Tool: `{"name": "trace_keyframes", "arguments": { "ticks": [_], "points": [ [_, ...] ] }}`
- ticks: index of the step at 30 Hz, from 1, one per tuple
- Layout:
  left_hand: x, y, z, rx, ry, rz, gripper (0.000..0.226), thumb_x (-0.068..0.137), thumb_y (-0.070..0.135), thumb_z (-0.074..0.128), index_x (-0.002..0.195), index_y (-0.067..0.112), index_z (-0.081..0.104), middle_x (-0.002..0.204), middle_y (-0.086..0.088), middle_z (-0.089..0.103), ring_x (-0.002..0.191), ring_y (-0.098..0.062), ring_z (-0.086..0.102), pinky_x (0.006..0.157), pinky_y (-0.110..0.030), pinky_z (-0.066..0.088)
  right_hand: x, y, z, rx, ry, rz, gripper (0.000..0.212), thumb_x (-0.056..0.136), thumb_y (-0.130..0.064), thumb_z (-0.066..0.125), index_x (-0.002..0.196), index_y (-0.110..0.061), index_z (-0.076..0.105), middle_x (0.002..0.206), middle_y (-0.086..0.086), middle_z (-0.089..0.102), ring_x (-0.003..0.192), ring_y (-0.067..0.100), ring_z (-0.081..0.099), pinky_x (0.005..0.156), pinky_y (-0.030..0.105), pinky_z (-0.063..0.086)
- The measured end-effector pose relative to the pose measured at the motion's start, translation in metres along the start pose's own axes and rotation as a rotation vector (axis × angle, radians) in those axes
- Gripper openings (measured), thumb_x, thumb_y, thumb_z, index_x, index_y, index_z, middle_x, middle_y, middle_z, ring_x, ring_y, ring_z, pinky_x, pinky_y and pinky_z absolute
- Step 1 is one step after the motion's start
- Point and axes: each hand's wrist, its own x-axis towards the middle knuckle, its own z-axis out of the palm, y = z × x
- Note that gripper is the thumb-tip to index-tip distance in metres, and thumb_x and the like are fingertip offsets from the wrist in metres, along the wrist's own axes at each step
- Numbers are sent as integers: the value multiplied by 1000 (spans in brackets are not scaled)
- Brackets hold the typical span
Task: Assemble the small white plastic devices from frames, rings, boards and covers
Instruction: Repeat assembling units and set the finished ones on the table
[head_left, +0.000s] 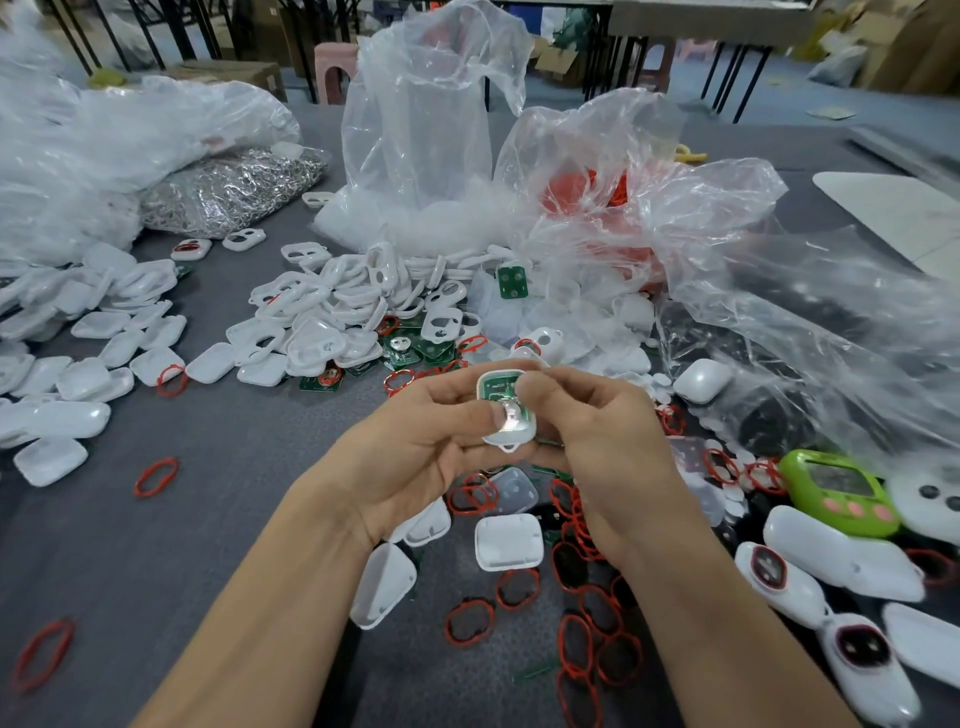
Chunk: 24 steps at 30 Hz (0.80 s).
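Both hands hold one small white frame (505, 441) with a green board (493, 389) seated in it, raised above the grey table. My left hand (415, 447) cups it from the left, thumb pressing on the board's shiny round cell. My right hand (597, 431) pinches its upper right edge with thumb and forefinger. Red rings (470, 621) lie scattered under and right of my hands. A white cover (509, 543) lies just below. White frames (311, 301) are heaped behind, with loose green boards (511, 280) among them.
Clear plastic bags (426, 130) of parts stand at the back, one with red rings (582, 192). White covers (78, 384) spread at the left. Finished white devices (779, 577) and a green toy (836, 491) lie at the right. Bare grey table (156, 561) shows at the lower left.
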Motion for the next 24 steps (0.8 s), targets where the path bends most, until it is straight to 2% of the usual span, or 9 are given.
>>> {"name": "trace_keyframes", "arguments": {
  "ticks": [2, 4, 6, 10, 14, 17, 20, 24],
  "points": [
    [2, 0, 1, 20, 60, 3, 44, 81, -4, 65, 125, 1, 69, 117, -18, 73, 101, -27, 73, 95, -44, 58, -1, -5, -2, 63, 5, 27, 27, 102, -21, 61, 88, -12, 83, 85, 9, 80, 72, 18, 76, 60, 29, 61],
    [2, 0, 2, 0, 87, 3, 43, 77, -2, 64, 119, 3, 72, 114, -16, 75, 96, -24, 75, 86, -38, 63, 0, -7, -5, 84, 37, 39, 33, 104, -22, 57, 88, -9, 81, 87, 13, 79, 72, 22, 75, 59, 31, 61],
    [2, 1, 2, -11, 90, -3, 38, 75, -3, 65, 111, 5, 76, 113, -16, 75, 94, -24, 76, 80, -36, 64, 1, -8, -8, 86, 53, 41, 32, 105, -20, 55, 90, -7, 80, 89, 16, 79, 74, 25, 75, 61, 32, 62],
    [2, 0, 0, -1, 91, -17, 33, 75, -1, 64, 102, 8, 80, 110, -16, 76, 89, -23, 77, 77, -34, 64, 1, -7, -9, 63, 49, 42, 28, 104, -15, 56, 91, -8, 80, 89, 14, 79, 74, 21, 76, 61, 25, 59],
    [3, -1, 0, 36, 125, -4, 36, 77, 1, 65, 111, 4, 75, 107, -16, 76, 86, -20, 77, 74, -32, 64, 0, -6, -7, 40, 44, 23, 31, 102, -9, 58, 82, -10, 81, 85, 14, 79, 69, 20, 74, 58, 23, 59],
    [3, -2, -1, 85, 137, -10, 39, 86, -8, 60, 123, -1, 68, 107, -16, 76, 86, -20, 76, 70, -29, 63, -1, -6, -6, 14, 41, 8, 35, 102, -9, 59, 77, -16, 82, 84, 13, 79, 69, 20, 73, 59, 23, 59],
    [2, -2, 0, 121, 141, -7, 35, 93, -12, 53, 121, 0, 69, 101, -13, 77, 86, -19, 76, 69, -28, 62, -1, -6, -6, 4, 35, 7, 37, 102, -8, 59, 76, -20, 83, 83, 12, 79, 68, 19, 73, 60, 23, 59],
    [1, -1, 1, 143, 124, -4, 35, 93, -13, 52, 118, 2, 71, 101, -13, 77, 86, -18, 76, 70, -27, 62, 1, -4, -7, 10, 25, 18, 35, 101, -8, 59, 77, -18, 83, 83, 13, 79, 67, 19, 71, 62, 25, 60]
  ]
}}
